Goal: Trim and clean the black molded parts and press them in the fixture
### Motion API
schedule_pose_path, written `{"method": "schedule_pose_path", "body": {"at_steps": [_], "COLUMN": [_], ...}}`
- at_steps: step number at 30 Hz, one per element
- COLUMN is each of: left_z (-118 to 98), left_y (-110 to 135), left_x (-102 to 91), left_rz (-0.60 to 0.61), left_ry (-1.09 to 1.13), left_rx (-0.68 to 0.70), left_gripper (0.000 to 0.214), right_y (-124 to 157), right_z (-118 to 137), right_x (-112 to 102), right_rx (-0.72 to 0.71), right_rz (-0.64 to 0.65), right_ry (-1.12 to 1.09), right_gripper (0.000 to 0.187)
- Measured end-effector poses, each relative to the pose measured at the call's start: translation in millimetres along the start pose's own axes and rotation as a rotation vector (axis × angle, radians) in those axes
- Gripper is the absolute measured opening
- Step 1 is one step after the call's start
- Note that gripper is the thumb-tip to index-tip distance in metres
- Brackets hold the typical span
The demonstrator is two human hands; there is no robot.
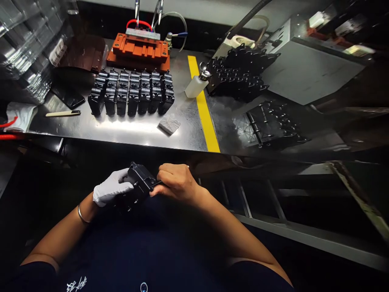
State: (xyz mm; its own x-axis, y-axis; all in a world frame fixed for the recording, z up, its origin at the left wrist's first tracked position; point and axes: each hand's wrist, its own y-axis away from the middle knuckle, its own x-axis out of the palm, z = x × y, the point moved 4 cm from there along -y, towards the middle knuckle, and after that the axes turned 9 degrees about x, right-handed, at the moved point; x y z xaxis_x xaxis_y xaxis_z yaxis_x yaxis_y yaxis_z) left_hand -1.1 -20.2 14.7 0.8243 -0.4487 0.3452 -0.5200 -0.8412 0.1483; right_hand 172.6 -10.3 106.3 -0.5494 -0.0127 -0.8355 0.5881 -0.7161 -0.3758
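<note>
A black part (pixel 142 175) is held in front of the dark shirt (pixel 127 251), short of the bench (pixel 127 133); clock directions are taken from it. At 9 o'clock it is pinched between the thumb and fingers of the gloved left hand (pixel 114 187). At 3 o'clock the bare right hand (pixel 176 181) is set against its edge, thumb and curled fingers pressed together on a thin dark piece (pixel 157 183); what that is cannot be told.

On the bench, a grey block (pixel 169 124) is placed at 1 o'clock and a pen (pixel 63 113) at 10. Beyond the block, a white bottle (pixel 196 86) is stood beside the yellow strip (pixel 208 125), also at 1. At 12, seven similar black units (pixel 133 95) are lined up; just behind them an orange jig (pixel 139 49) is seen.
</note>
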Motion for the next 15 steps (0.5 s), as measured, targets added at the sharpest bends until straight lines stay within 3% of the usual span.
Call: {"method": "schedule_pose_path", "body": {"at_steps": [6,9,12,14,15], "left_z": [-10.0,-24.9,-36.0,-41.3,-43.9], "left_y": [3.5,-0.1,-5.9,-8.9,-8.6], "left_x": [-12.0,-16.1,-12.8,-16.4,-21.9], "left_rz": [0.022,0.027,0.098,-0.026,-0.183], "left_ry": [-0.056,-0.166,-0.308,-0.395,-0.418], "left_rx": [-0.061,-0.052,-0.043,0.037,0.107], "left_gripper": [0.053,0.051,0.049,0.052,0.054], "right_y": [11.6,10.3,5.3,4.3,5.2], "right_z": [-7.9,-15.6,-18.1,-20.5,-24.2], "right_x": [3.8,4.4,17.7,30.1,34.6], "right_rx": [0.107,0.307,0.533,0.656,0.719], "right_rz": [0.403,0.369,0.375,0.376,0.323], "right_ry": [-0.470,-0.657,-0.660,-0.660,-0.670], "right_gripper": [0.059,0.053,0.044,0.043,0.045]}}
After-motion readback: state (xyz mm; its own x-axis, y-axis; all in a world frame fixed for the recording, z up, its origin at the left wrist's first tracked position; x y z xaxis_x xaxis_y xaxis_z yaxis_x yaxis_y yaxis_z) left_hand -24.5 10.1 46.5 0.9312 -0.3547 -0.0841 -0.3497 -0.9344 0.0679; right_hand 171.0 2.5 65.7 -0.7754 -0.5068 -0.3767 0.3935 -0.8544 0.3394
